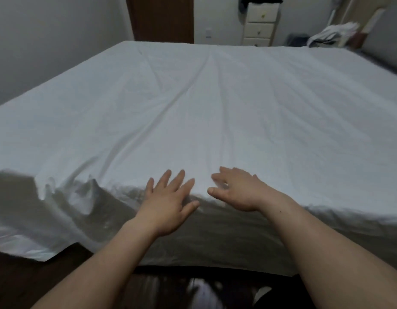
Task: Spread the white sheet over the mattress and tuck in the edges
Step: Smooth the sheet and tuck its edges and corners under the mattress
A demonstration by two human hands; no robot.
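Observation:
The white sheet (215,103) covers the whole top of the mattress, with long creases running from the near edge toward the far side. Along the near side it hangs loose over the mattress edge, and a bunched corner (37,241) drapes down to the floor at the lower left. My left hand (170,197) lies at the near edge with fingers straight and spread, palm down. My right hand (235,188) is just to its right, fingers extended and slightly blurred, over the same edge. Neither hand holds cloth.
A white chest of drawers (260,23) stands against the far wall beside a dark door (162,16). Piled white cloth (333,33) sits at the far right, near a grey headboard (385,41). Dark floor (25,282) lies below the bed.

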